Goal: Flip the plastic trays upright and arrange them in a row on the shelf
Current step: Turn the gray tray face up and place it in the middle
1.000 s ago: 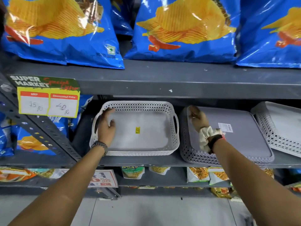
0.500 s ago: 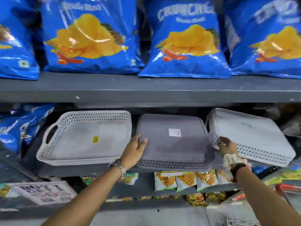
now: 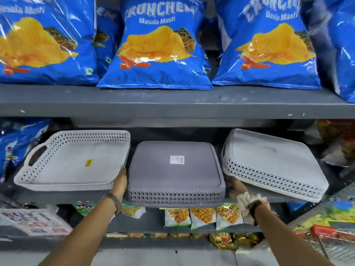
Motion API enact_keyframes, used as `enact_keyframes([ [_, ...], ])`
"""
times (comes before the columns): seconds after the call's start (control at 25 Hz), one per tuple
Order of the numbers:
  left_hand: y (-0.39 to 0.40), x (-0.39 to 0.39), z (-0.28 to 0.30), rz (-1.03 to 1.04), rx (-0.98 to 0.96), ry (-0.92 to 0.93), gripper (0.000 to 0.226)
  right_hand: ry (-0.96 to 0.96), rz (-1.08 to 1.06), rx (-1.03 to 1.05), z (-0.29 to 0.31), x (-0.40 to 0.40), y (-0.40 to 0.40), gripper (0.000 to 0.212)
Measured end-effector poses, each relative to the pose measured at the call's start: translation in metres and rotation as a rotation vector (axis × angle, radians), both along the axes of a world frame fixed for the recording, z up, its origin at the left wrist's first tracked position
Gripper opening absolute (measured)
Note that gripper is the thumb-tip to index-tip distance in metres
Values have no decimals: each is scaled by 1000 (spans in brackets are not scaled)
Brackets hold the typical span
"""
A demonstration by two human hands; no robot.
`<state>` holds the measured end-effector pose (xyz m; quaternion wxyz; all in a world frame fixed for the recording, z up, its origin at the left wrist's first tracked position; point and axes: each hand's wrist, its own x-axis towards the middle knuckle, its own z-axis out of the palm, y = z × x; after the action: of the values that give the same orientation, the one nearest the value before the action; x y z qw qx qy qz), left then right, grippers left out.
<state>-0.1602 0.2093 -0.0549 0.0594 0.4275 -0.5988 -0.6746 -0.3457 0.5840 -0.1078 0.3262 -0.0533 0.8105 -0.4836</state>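
Grey tray about to be flipped in a tight gap

Both hands are gripping the upside-down grey tray (image 3: 175,166) on the middle shelf (image 3: 57,197): left hand (image 3: 120,182) and right hand (image 3: 237,188) clamped on its side edges, fingers tucked out of sight. It is overhanging the shelf lip, squeezed between the upright white tray (image 3: 73,160) and the tilted white tray (image 3: 272,164); turning it risks knocking either neighbour off

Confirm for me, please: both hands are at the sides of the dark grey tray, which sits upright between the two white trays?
Not quite. In the head view the dark grey tray is upside down, base and label facing up. The left hand and right hand are at its sides, between the white trays.
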Motion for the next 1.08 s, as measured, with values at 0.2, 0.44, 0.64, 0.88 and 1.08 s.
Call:
enact_keyframes([
  [0.2, 34, 34, 64, -37, -85, 181, 61, 389, -90, -119, 89, 32, 10, 47],
  [0.44, 34, 12, 76, 31, -188, 454, 36, 418, -177, -347, 125, 19, -18, 58],
  [0.64, 16, -15, 71, 55, -303, 491, 18, 483, -329, -351, 122, -3, -42, 53],
  [0.88, -13, -29, 49, -172, -461, 289, 45, 431, -418, -330, 116, -9, -54, 41],
  [1.08, -20, -47, 47, -312, -354, 214, 60, 326, -402, -317, 104, -10, -65, 40],
])
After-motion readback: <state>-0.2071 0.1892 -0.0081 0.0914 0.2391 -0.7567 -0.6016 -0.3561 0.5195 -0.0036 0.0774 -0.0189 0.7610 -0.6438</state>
